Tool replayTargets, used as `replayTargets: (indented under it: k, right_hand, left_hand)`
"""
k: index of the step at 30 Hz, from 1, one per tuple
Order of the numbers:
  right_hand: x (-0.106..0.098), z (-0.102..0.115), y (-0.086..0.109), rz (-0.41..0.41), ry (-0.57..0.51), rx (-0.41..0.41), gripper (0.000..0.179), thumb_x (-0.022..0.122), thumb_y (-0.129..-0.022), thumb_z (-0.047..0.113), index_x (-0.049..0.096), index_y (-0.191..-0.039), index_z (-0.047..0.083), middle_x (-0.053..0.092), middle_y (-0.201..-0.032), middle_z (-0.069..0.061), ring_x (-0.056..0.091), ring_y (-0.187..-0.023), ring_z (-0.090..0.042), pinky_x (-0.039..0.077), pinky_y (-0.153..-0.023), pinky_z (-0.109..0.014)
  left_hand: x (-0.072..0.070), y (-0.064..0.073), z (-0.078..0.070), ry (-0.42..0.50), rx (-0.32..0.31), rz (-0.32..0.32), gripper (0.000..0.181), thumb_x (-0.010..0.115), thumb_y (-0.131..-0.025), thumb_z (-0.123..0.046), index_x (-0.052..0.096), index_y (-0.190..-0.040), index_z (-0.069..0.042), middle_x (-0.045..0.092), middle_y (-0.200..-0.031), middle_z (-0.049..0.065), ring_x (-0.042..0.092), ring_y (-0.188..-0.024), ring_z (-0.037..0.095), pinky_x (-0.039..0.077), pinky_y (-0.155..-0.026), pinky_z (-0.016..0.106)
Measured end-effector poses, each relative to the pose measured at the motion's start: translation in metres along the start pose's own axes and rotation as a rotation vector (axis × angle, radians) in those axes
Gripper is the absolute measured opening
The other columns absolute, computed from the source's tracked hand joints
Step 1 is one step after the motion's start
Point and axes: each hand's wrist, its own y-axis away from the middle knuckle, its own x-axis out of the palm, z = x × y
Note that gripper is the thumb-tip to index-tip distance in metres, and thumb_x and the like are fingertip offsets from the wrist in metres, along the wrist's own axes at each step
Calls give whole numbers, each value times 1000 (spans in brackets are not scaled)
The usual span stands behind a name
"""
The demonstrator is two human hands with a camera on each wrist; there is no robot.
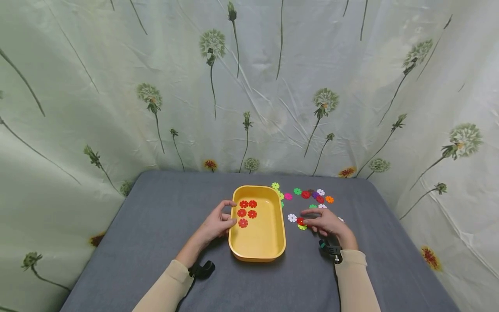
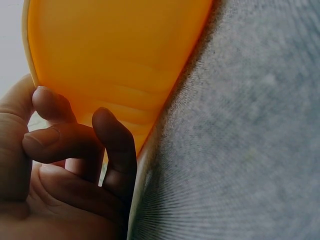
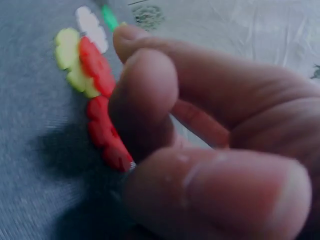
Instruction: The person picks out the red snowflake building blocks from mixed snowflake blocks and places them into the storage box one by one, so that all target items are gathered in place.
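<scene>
A yellow plastic tray (image 1: 259, 249) sits mid-table with several red flower-shaped discs (image 1: 252, 214) in its left half. My left hand (image 1: 216, 223) holds the tray's left rim; in the left wrist view its other fingers (image 2: 117, 145) curl against the outer wall. To the tray's right, my right hand (image 1: 325, 223) reaches low over more discs, thumb and fingers at a red flower disc (image 3: 107, 135). I cannot tell whether they pinch it. Another red disc (image 3: 97, 67) overlaps a yellow-green disc (image 3: 67, 47), beside a white disc (image 1: 292, 218).
Loose discs lie behind my right hand, among them a pink disc (image 1: 288, 196), an orange disc (image 1: 329, 199) and a green disc (image 1: 297, 191). A grey cloth (image 1: 156, 242) covers the table. A dandelion-patterned curtain (image 1: 265, 108) hangs behind and at both sides.
</scene>
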Motion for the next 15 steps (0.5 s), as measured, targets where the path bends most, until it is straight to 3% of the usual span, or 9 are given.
replayTargets:
  k: [8, 15]
  right_hand:
    - [7, 4, -2, -37, 39, 42, 42, 76, -98, 18, 67, -134, 0, 59, -57, 3, 42, -41, -6, 40, -45, -21]
    - [11, 6, -3, -74, 53, 50, 31, 77, -97, 21, 72, -120, 0, 60, -59, 3, 43, -43, -6, 40, -46, -21]
  left_hand:
    - [-1, -1, 1, 1, -8, 7, 54, 68, -100, -11, 40, -146, -12, 58, -67, -3, 44, -49, 12, 38, -48, 25]
    - [-1, 0, 1, -4, -11, 2, 55, 70, -99, -15, 41, -146, -12, 58, -67, -3, 43, -49, 12, 37, -48, 25]
